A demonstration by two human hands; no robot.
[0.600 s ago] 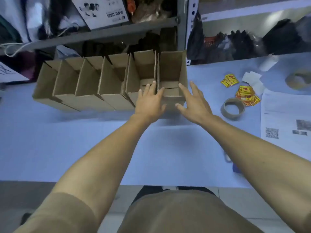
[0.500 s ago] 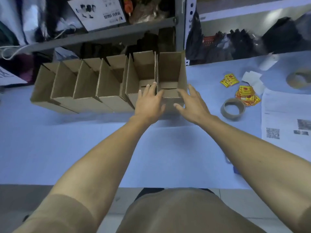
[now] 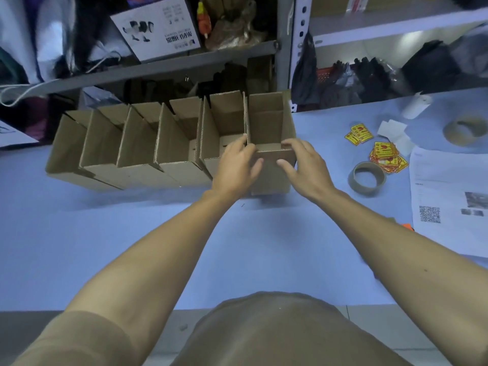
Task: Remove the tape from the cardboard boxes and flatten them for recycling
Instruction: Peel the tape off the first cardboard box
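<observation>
Between both hands' grip (image 3: 272, 165), rightmost open cardboard box (image 3: 266, 122).

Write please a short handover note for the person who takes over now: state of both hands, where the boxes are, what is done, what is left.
Left hand: grips the near left corner of the rightmost cardboard box, fingers over the rim.
Right hand: grips the same box's near right corner.
Row of open cardboard boxes: upright, side by side on the blue table, to the left of the gripped one.
Done: no box flattened yet.
Left: check for tape, flatten every box.
</observation>
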